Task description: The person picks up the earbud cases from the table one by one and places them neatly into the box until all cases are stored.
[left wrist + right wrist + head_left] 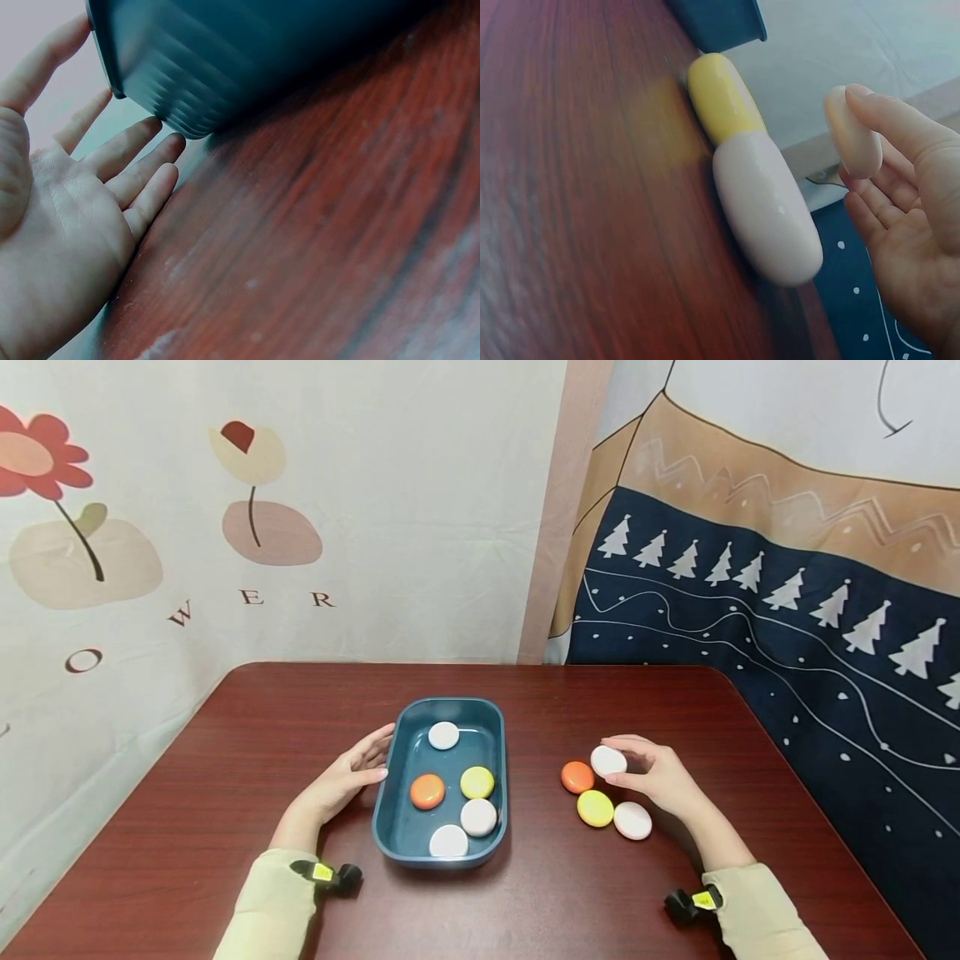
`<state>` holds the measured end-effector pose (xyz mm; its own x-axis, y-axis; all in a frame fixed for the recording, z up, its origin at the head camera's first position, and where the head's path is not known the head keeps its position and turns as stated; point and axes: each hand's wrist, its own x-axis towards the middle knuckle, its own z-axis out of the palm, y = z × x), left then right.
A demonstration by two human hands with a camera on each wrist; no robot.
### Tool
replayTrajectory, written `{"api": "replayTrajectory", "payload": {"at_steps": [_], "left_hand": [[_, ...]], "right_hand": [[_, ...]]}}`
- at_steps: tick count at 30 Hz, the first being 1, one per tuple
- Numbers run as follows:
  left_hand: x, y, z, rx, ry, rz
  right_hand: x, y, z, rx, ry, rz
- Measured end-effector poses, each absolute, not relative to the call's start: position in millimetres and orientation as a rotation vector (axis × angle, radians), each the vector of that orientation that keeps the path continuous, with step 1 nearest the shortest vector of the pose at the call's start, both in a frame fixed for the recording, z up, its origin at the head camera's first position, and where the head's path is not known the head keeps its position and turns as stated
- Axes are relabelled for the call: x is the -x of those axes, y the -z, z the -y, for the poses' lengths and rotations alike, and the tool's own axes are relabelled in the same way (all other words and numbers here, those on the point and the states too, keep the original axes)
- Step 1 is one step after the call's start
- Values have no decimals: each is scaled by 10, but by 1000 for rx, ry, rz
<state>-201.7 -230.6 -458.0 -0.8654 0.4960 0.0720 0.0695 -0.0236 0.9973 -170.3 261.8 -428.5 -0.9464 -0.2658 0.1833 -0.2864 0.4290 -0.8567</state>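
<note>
Between thumb and fingers, my right hand [660, 778] pinches a smooth white disc [608, 761]; the right wrist view shows this disc [853, 135] held above the table. Below and beside it lie an orange disc [577, 777], a yellow disc [596, 808] and another white disc [632, 821]. My left hand [339, 787] rests with loosely extended fingers against the left side of a blue rectangular tray [450, 763], thumb at its rim. In the tray are an orange disc [427, 792], a yellow disc [477, 782] and three white discs, one [444, 736] near the far end.
A dark reddish wooden table [547, 893] carries everything. Behind it hang a pale curtain with flower prints [420, 527] and a dark blue cloth with white trees [750, 618]. Black wrist devices [348, 878] sit at both sleeves.
</note>
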Motion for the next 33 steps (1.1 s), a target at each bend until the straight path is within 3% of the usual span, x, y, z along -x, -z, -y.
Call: {"api": "replayTrajectory", "payload": {"at_steps": [33], "left_hand": [[2019, 4575, 2304, -583, -1962, -1944]], "right_hand": [[1847, 4105, -1972, -710, -1723, 2450]]}}
